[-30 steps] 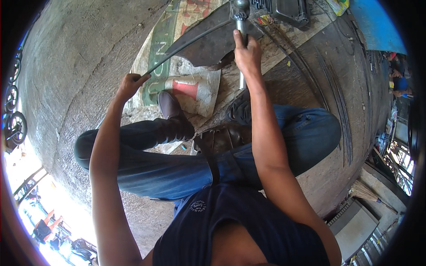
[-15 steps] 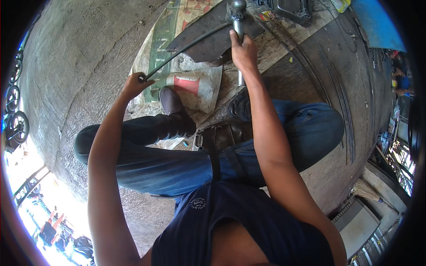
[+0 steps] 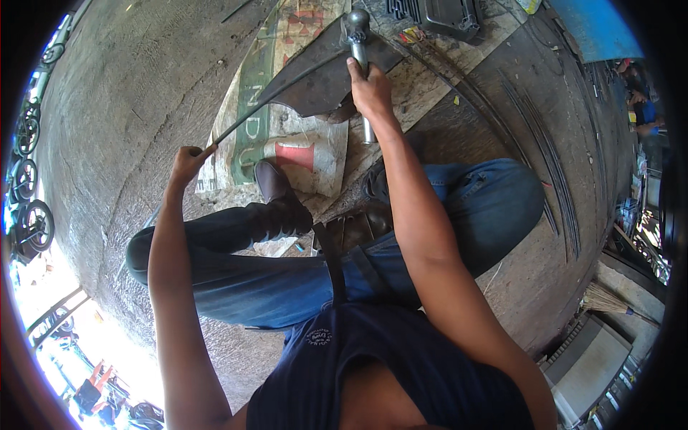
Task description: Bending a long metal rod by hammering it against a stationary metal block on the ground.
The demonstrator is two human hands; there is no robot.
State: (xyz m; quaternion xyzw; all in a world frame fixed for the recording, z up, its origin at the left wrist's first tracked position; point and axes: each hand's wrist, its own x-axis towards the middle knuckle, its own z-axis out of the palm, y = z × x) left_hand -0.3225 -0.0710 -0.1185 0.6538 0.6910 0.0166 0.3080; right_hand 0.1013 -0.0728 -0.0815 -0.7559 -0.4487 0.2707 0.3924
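Note:
My left hand [image 3: 188, 166] is closed round the near end of a thin dark metal rod [image 3: 247, 115]. The rod slants up and to the right over a dark metal plate [image 3: 312, 89] on the ground. My right hand [image 3: 373, 93] grips the silver tube handle of a hammer [image 3: 355, 27] with a rounded head. That head is over the far end of the rod; whether they touch I cannot tell. Beneath the plate lies a worn printed sack [image 3: 287, 150], and my boot [image 3: 272, 183] stands at its near edge.
Long thin rods [image 3: 548, 165] lie on the concrete to the right. A dark grey metal case [image 3: 451, 18] is at the far side, with a blue sheet [image 3: 598, 29] farther right. A straw broom [image 3: 609, 299] lies at the lower right. Motorcycles [image 3: 32, 222] stand along the left.
My left hand has moved left and nearer with the rod's end, its fingers now closed round it. The hammer and my right hand appear slightly farther left in the picture, as the view has shifted.

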